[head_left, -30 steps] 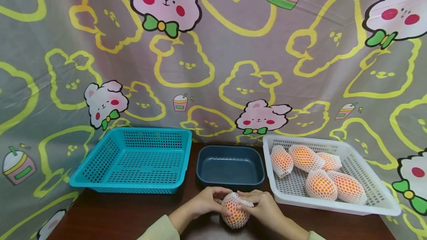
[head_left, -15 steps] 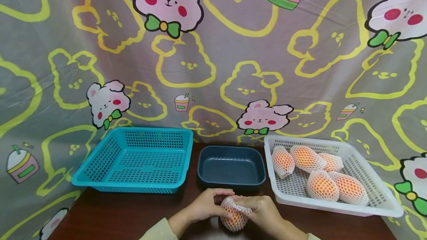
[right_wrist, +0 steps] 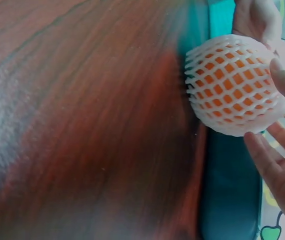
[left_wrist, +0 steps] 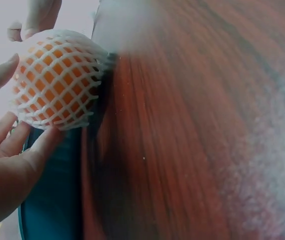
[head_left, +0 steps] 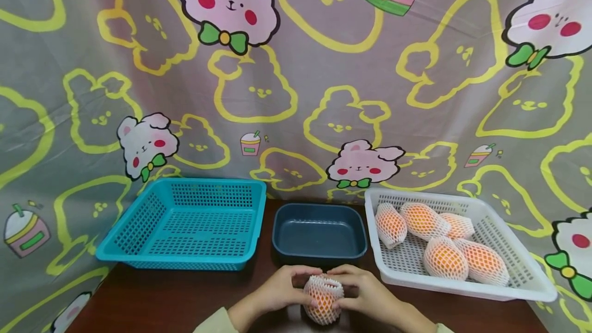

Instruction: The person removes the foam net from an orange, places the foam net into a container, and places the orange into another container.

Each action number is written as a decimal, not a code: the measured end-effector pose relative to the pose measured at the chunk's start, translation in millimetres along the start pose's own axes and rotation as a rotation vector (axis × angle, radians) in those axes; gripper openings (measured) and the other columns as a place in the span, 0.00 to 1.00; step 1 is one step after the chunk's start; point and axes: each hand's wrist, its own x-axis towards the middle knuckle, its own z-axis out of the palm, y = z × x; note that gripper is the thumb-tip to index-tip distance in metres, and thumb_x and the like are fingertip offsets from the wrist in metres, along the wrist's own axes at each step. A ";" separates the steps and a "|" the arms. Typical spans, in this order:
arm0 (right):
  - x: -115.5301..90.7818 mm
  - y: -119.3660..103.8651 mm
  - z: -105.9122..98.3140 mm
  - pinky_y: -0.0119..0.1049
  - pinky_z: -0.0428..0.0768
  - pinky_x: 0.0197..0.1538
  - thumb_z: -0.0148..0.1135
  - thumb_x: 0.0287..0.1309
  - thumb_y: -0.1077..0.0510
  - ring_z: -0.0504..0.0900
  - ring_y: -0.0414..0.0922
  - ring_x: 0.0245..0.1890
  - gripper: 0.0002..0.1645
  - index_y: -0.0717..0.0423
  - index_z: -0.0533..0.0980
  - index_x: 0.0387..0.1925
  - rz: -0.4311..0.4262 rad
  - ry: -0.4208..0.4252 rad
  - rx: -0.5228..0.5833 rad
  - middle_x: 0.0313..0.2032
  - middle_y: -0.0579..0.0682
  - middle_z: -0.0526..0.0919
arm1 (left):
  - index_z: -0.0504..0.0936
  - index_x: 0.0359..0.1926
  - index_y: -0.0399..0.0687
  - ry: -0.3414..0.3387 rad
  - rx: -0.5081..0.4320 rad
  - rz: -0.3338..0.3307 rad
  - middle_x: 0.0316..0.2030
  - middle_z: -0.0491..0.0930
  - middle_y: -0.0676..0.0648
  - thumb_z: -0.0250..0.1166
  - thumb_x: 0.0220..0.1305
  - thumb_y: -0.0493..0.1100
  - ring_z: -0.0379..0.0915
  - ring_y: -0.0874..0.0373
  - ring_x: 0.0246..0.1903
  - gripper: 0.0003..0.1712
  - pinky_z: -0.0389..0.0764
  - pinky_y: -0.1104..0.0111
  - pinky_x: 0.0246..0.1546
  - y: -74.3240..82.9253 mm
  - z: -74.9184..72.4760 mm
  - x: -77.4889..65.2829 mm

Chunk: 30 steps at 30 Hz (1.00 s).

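An orange in a white foam net [head_left: 323, 304] stands on the dark wooden table, in front of the navy bin. My left hand [head_left: 280, 288] holds it from the left, thumb low on its near side and fingers reaching behind the net's top. From the opposite side my right hand [head_left: 372, 292] holds it likewise, with thumb and fingers bent around the net. The net's top edge looks folded and bunched. In the left wrist view the netted orange [left_wrist: 57, 82] shows its orange skin through the mesh. The right wrist view shows the right hand's fingertips against the net [right_wrist: 235, 85].
A turquoise basket [head_left: 205, 260] stands at the left. The navy bin [head_left: 319, 259] sits in the middle. On the right, a white basket [head_left: 462, 285] holds several netted oranges [head_left: 446, 258]. A patterned curtain [head_left: 296, 81] hangs behind the table.
The right hand has gone from gripping the net's folded edge over the top to holding the orange's right side. The net's rim now stands up around the top.
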 end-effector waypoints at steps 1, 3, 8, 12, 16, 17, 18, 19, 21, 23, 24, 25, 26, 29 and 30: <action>0.0 0.7 1.4 0.32 0.85 0.42 0.76 0.57 0.54 0.81 0.40 0.52 0.23 0.60 0.85 0.53 -0.017 0.014 0.014 0.53 0.54 0.83 | 0.83 0.60 0.37 0.003 0.018 0.009 0.56 0.83 0.44 0.77 0.56 0.33 0.79 0.62 0.53 0.29 0.77 0.71 0.53 -0.3 0.4 -0.4; 0.2 1.6 4.2 0.31 0.84 0.42 0.77 0.55 0.58 0.83 0.41 0.51 0.21 0.62 0.86 0.51 -0.058 0.050 0.028 0.50 0.55 0.84 | 0.84 0.59 0.40 0.023 0.053 0.022 0.58 0.82 0.43 0.77 0.57 0.35 0.78 0.62 0.55 0.27 0.76 0.72 0.55 -1.0 1.7 -0.8; 2.0 3.9 10.3 0.27 0.82 0.46 0.80 0.47 0.64 0.86 0.47 0.44 0.17 0.64 0.88 0.42 -0.173 0.162 -0.030 0.44 0.56 0.87 | 0.88 0.53 0.41 0.099 0.070 0.046 0.56 0.83 0.40 0.77 0.57 0.36 0.80 0.61 0.54 0.21 0.79 0.71 0.52 -2.7 5.4 -0.9; 3.5 4.5 12.6 0.24 0.80 0.48 0.81 0.43 0.67 0.87 0.47 0.40 0.16 0.62 0.89 0.39 -0.208 0.213 -0.073 0.41 0.54 0.88 | 0.90 0.47 0.37 0.148 0.031 0.060 0.53 0.85 0.41 0.77 0.57 0.34 0.81 0.61 0.52 0.15 0.82 0.70 0.47 -2.1 7.0 -1.8; 5.9 3.6 13.4 0.24 0.80 0.47 0.80 0.43 0.70 0.87 0.46 0.39 0.16 0.62 0.89 0.38 -0.217 0.237 -0.082 0.40 0.52 0.89 | 0.92 0.40 0.39 0.195 0.055 0.070 0.48 0.87 0.45 0.78 0.56 0.35 0.82 0.62 0.49 0.10 0.82 0.73 0.43 0.0 7.5 -1.2; 6.4 3.7 13.7 0.24 0.80 0.47 0.80 0.43 0.70 0.86 0.46 0.39 0.16 0.62 0.89 0.38 -0.220 0.244 -0.086 0.40 0.52 0.89 | 0.92 0.39 0.39 0.203 0.067 0.075 0.47 0.88 0.45 0.79 0.55 0.36 0.83 0.62 0.49 0.09 0.82 0.73 0.43 0.4 7.6 -0.9; 7.1 3.5 13.8 0.24 0.80 0.46 0.80 0.42 0.70 0.87 0.46 0.38 0.15 0.61 0.89 0.37 -0.224 0.251 -0.088 0.39 0.52 0.89 | 0.92 0.39 0.39 0.208 0.078 0.085 0.46 0.88 0.45 0.79 0.55 0.36 0.83 0.61 0.48 0.10 0.82 0.73 0.43 0.7 7.6 -0.7; 7.3 3.2 13.6 0.24 0.80 0.45 0.80 0.42 0.70 0.87 0.45 0.38 0.15 0.61 0.89 0.37 -0.227 0.257 -0.092 0.39 0.52 0.90 | 0.92 0.39 0.39 0.214 0.091 0.092 0.46 0.88 0.45 0.79 0.55 0.37 0.83 0.62 0.47 0.10 0.82 0.73 0.42 1.0 7.8 -0.3; 7.6 2.3 13.2 0.24 0.81 0.43 0.80 0.42 0.71 0.86 0.44 0.37 0.15 0.59 0.89 0.36 -0.228 0.269 -0.106 0.38 0.51 0.90 | 0.92 0.39 0.38 0.222 0.099 0.094 0.44 0.88 0.45 0.79 0.55 0.37 0.84 0.62 0.45 0.11 0.82 0.73 0.41 1.6 8.4 0.5; 8.0 0.8 12.5 0.24 0.81 0.41 0.79 0.42 0.71 0.86 0.43 0.36 0.15 0.57 0.89 0.35 -0.225 0.281 -0.121 0.36 0.50 0.90 | 0.92 0.38 0.39 0.245 0.125 0.086 0.41 0.89 0.46 0.79 0.54 0.38 0.84 0.64 0.42 0.11 0.83 0.73 0.39 2.4 9.0 1.4; 8.2 -0.1 12.2 0.24 0.81 0.41 0.79 0.41 0.72 0.86 0.42 0.35 0.15 0.57 0.89 0.34 -0.220 0.284 -0.126 0.36 0.49 0.90 | 0.92 0.37 0.39 0.260 0.143 0.080 0.39 0.89 0.48 0.80 0.54 0.39 0.84 0.65 0.40 0.10 0.83 0.73 0.38 3.0 9.2 1.7; 8.4 -1.1 11.9 0.24 0.81 0.40 0.78 0.41 0.73 0.86 0.41 0.35 0.15 0.56 0.89 0.34 -0.214 0.287 -0.132 0.35 0.49 0.90 | 0.92 0.36 0.40 0.276 0.163 0.070 0.37 0.89 0.50 0.80 0.53 0.40 0.83 0.66 0.38 0.10 0.83 0.73 0.36 3.9 9.6 2.1; 8.4 -2.2 11.6 0.23 0.81 0.39 0.77 0.41 0.74 0.86 0.41 0.34 0.16 0.56 0.89 0.34 -0.205 0.290 -0.134 0.35 0.48 0.90 | 0.92 0.34 0.41 0.289 0.182 0.062 0.35 0.89 0.52 0.80 0.53 0.40 0.83 0.67 0.36 0.09 0.82 0.73 0.35 4.4 9.8 2.4; 8.4 -4.9 11.7 0.23 0.81 0.37 0.76 0.41 0.75 0.85 0.39 0.33 0.16 0.57 0.89 0.33 -0.185 0.294 -0.137 0.34 0.47 0.90 | 0.92 0.32 0.44 0.316 0.223 0.050 0.32 0.88 0.55 0.80 0.52 0.40 0.81 0.68 0.34 0.07 0.82 0.73 0.35 6.5 10.1 2.7; 8.3 -5.6 12.0 0.23 0.81 0.36 0.75 0.41 0.76 0.85 0.38 0.33 0.17 0.57 0.89 0.34 -0.180 0.292 -0.132 0.33 0.46 0.90 | 0.92 0.31 0.44 0.321 0.225 0.047 0.32 0.88 0.55 0.80 0.52 0.39 0.81 0.68 0.34 0.06 0.82 0.73 0.35 6.8 10.1 2.5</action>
